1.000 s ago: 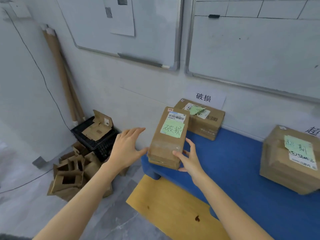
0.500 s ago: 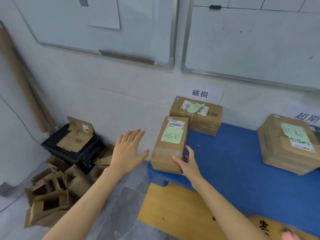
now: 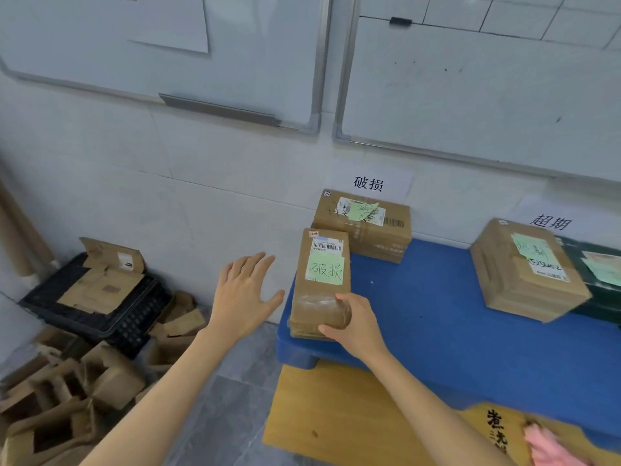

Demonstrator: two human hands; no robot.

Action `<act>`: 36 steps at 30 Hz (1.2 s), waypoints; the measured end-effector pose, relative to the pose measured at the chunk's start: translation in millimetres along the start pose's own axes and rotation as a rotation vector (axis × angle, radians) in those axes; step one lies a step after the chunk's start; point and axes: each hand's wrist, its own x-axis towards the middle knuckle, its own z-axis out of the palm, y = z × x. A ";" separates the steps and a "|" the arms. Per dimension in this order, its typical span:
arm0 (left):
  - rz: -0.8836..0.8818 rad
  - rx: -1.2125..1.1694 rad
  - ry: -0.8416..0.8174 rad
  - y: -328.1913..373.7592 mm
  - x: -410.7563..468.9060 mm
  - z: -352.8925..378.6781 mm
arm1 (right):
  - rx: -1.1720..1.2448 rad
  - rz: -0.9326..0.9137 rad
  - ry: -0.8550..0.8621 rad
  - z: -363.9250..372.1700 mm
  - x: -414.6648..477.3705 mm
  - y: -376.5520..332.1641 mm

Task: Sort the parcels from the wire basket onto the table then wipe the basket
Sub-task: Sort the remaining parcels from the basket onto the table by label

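Observation:
A narrow brown parcel (image 3: 321, 260) with a barcode label and a green handwritten note lies on the left corner of the blue table (image 3: 430, 314). My right hand (image 3: 351, 326) grips its near end. My left hand (image 3: 243, 294) hovers open just left of the parcel, off the table's edge, touching nothing. Behind it against the wall sits a second brown parcel (image 3: 369, 230) with a green note. A larger taped parcel (image 3: 524, 277) rests at the right. The wire basket is not in view.
Paper signs (image 3: 369, 183) hang on the wall behind the parcels. A dark green box (image 3: 598, 284) sits at the far right. A black crate (image 3: 97, 307) and flattened cardboard scraps (image 3: 67, 398) crowd the floor at left. A wooden board (image 3: 336, 418) and pink cloth (image 3: 551, 445) lie below the table.
The parcel has come down from a tilted, lifted hold onto the table corner. My right hand shifted over its near end. My left hand stayed open beside it.

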 end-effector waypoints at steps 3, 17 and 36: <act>0.010 -0.009 -0.001 -1.7 2.2 2.8 | 0.000 0.015 0.048 5.6 -3.6 -2.3; 0.018 -0.008 -0.022 -7.1 -4.6 6.0 | 0.033 0.089 0.063 15.3 2.7 -10.2; 0.154 -0.071 -0.035 91.9 15.0 -2.4 | -0.058 0.047 0.056 -90.3 -19.4 20.1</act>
